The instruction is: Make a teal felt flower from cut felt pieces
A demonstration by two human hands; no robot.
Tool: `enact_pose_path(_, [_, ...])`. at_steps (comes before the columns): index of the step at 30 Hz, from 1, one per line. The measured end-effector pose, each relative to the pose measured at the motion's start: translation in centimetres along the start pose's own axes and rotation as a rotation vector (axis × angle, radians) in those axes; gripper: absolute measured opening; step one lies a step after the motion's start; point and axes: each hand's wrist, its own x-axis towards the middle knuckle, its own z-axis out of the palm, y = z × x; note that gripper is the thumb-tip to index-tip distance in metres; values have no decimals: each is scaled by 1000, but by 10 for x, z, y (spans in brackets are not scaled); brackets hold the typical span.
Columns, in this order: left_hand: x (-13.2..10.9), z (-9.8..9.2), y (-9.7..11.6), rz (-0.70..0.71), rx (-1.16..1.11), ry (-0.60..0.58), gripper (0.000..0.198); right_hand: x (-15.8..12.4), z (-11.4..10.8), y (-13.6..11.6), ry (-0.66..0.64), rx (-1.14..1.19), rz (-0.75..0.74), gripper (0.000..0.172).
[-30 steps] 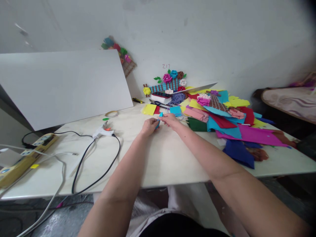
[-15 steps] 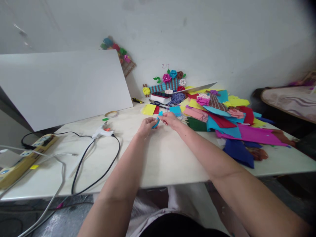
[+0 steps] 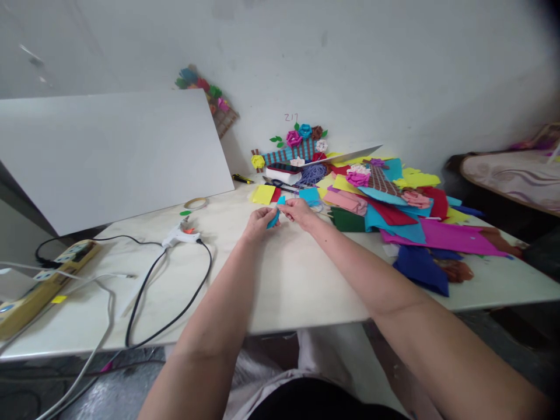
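Observation:
A small blue felt piece (image 3: 275,214) is pinched between both hands above the middle of the pale table (image 3: 271,280). My left hand (image 3: 259,224) grips its lower end with curled fingers. My right hand (image 3: 299,211) holds its upper end from the right, fingers closed. Just behind the hands lie a yellow felt square (image 3: 263,193) and a blue felt square (image 3: 310,195).
A heap of coloured felt sheets (image 3: 402,216) covers the right of the table. A glue gun (image 3: 180,234) with a black cord lies left, beside a power strip (image 3: 48,280). A white board (image 3: 109,151) leans on the wall; scissors (image 3: 282,185) and felt flower crafts (image 3: 301,146) sit behind.
Both hands shifted very slightly while working the blue felt piece; it now tilts a little more. Nothing else on the table has moved.

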Motion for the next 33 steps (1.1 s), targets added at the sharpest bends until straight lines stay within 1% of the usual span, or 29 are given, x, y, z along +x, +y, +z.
enact_pose_path(5, [2, -2, -4, 2, 7, 43, 38, -1, 3, -1, 6, -11, 6, 33])
enact_pose_path(8, [2, -2, -4, -3, -24, 45, 36, -4, 3, -6, -8, 17, 11, 32])
enact_pose_path(11, [1, 0, -2, -18, -76, 40, 34, -5, 2, -9, -39, 50, -17, 33])
enact_pose_path(14, [-1, 1, 1, -36, -127, 14, 34, -4, 0, -8, -80, 76, -49, 36])
enact_pose_path(19, [-4, 0, 1, -84, -226, -55, 33, -5, 0, -8, -138, 136, -43, 37])
enact_pose_path(24, [-3, -1, -3, -104, -273, -54, 32, -6, 2, -6, -171, 195, -19, 38])
enact_pose_path(27, [-2, 2, -2, -107, -238, 7, 34, -5, 4, -1, -156, 197, -8, 37])
enact_pose_path(30, [-1, 7, 1, -101, -217, 115, 38, -4, 4, 2, -123, 195, -4, 34])
enact_pose_path(33, [0, 8, 2, -77, -227, 235, 41, -3, 4, 1, -45, 203, 44, 28])
